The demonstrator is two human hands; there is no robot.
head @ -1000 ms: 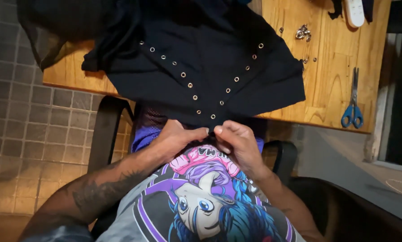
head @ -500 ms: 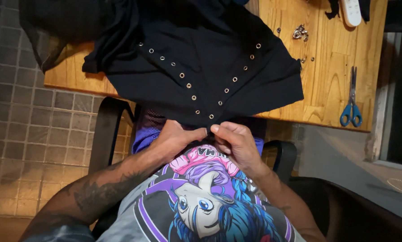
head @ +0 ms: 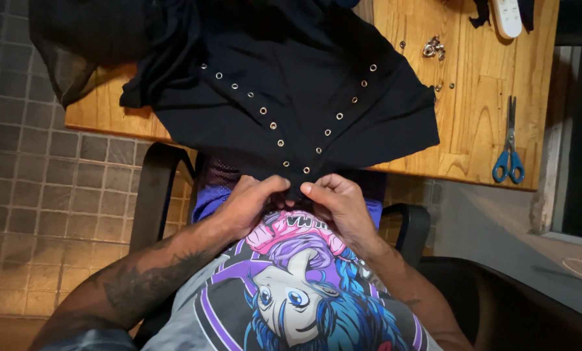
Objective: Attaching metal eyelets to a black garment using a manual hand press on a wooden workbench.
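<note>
A black garment point(head: 291, 91) with two rows of metal eyelets meeting in a V lies on a wooden table point(head: 473, 130) and hangs over its near edge. My left hand point(head: 249, 205) and my right hand point(head: 340, 201) pinch the cloth at the V's lowest point, thumbs almost touching, just above my lap. What sits between the fingertips is hidden by the fabric.
Blue-handled scissors point(head: 508, 146) lie on the table's right side. Loose metal eyelets point(head: 432, 47) sit near the far edge, beside a white object point(head: 506, 14). I sit in a black armchair point(head: 154, 188) over a grey tiled floor point(head: 31, 195).
Both hands stay pinched at the tip of the garment with only small finger shifts. The garment and table items have not moved.
</note>
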